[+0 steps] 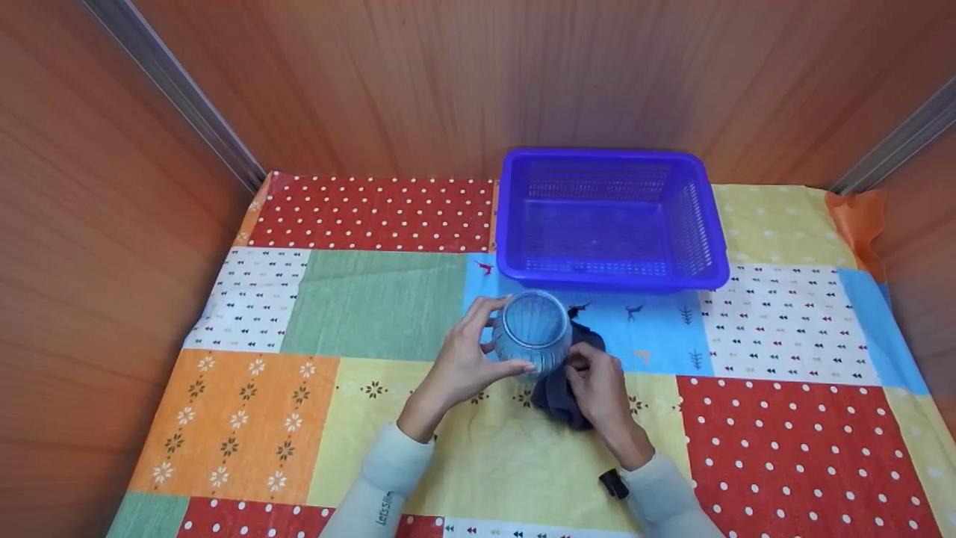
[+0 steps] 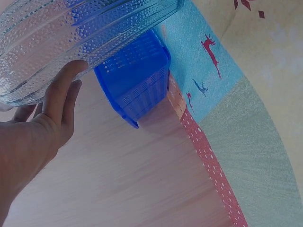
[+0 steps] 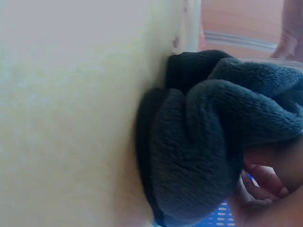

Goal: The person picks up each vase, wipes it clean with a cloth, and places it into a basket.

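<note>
the left hand (image 1: 467, 353) grips a glass jar (image 1: 532, 336), hiding part of the dark cloth (image 1: 556, 400) the right hand (image 1: 601, 385) pinches.

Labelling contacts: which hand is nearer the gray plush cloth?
Right: right hand holds the gray plush cloth; left hand is left of it, holding the ribbed glass jar.

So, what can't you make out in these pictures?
Head view: part of the cloth, hidden behind the jar and right grip.
Left wrist view: the rest of the jar, cut off by the top and left edges.
Right wrist view: part of the right grip, hidden by the cloth.
Head view: the black piece beside the right sleeve, too small to identify.
</note>
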Demonstrator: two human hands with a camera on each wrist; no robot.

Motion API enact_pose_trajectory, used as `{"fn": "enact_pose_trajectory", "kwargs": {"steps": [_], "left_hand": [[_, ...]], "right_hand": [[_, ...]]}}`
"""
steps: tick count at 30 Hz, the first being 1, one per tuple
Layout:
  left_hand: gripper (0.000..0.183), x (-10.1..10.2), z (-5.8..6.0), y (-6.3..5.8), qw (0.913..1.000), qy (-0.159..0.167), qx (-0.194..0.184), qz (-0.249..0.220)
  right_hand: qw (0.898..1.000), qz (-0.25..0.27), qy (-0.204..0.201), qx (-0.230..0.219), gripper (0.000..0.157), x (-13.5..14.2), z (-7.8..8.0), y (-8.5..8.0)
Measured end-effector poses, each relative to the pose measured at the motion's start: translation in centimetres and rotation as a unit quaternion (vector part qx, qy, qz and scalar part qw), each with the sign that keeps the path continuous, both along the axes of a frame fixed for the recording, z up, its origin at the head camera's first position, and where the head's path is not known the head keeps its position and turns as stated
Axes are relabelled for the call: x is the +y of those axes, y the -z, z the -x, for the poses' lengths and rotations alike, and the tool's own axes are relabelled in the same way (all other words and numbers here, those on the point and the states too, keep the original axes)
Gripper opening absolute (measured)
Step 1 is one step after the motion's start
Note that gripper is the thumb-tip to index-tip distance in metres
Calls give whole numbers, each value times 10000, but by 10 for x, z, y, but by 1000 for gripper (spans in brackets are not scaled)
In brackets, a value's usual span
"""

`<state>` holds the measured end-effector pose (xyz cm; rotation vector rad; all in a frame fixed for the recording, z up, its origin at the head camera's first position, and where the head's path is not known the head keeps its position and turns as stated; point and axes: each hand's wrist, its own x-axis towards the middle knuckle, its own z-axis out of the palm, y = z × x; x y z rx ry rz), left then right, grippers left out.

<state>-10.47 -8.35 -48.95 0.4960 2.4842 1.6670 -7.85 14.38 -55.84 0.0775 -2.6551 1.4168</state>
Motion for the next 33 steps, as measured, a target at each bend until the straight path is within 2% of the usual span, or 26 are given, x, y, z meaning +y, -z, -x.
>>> {"fn": "enact_pose_trajectory", "kwargs": {"steps": [5, 13, 16, 21, 26, 33], "left_hand": [[86, 0, 0, 0, 10000, 13, 18, -60], [86, 1, -2, 2, 10000, 5, -32, 53], [86, 1, -3, 2, 10000, 4, -38, 75], [86, 0, -3, 1, 10000, 4, -24, -5], [86, 0, -2, 1, 10000, -6, -2, -5], [85, 0, 0, 1, 10000, -13, -5, 14]], "right_hand": [[9999, -114, -55, 111, 17, -1, 1, 4], [9994, 325, 107, -79, 14, 3, -5, 3], [9987, 454, 181, 104, 14, 5, -8, -8], [9957, 688, 290, 544, 14, 6, -10, -37], [9936, 808, 418, 673, 17, 5, -12, -58], [9912, 611, 333, 1128, 17, 0, -11, -82]]}}
